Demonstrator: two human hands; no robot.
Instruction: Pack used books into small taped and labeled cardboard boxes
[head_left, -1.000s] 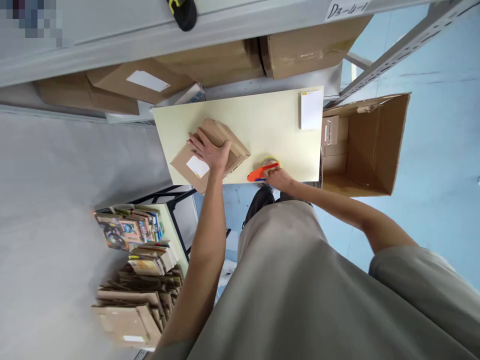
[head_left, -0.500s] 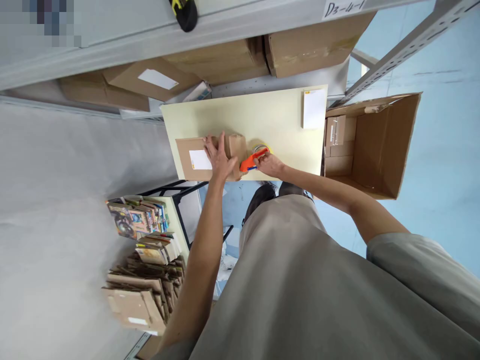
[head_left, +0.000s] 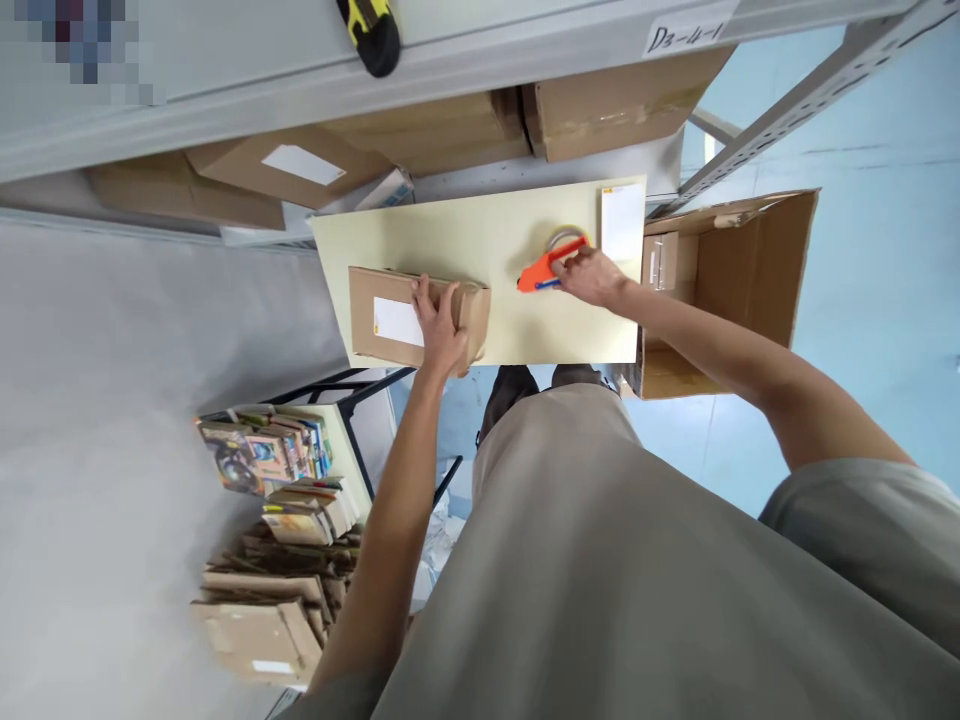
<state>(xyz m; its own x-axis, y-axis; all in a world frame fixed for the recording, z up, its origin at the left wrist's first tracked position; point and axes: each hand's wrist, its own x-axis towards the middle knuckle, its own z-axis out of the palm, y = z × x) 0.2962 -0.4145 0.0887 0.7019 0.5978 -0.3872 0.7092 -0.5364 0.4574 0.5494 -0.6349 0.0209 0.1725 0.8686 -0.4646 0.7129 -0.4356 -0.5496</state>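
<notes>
On the pale yellow table (head_left: 525, 330) lies a small cardboard box (head_left: 364, 310) with a white label (head_left: 397, 320) on its top. My left hand (head_left: 441, 325) rests on the right part of this box, fingers spread and partly over the label. My right hand (head_left: 592, 275) grips an orange tape dispenser (head_left: 538, 274), held above the table to the right of the box. A roll of tape (head_left: 564, 238) sits in the dispenser, which is apart from the box.
A stack of white labels (head_left: 622, 220) lies at the table's right end. An open carton (head_left: 750, 290) stands beyond it. Boxes (head_left: 600, 110) fill the shelf behind; a yellow-black cutter (head_left: 375, 35) lies above. Books (head_left: 277, 445) and flattened cardboard (head_left: 259, 620) stand at the left.
My right hand has carried the tape dispenser away from the box, to the right and towards the back. My left hand stays on the box, which is slightly turned and shows more of its label.
</notes>
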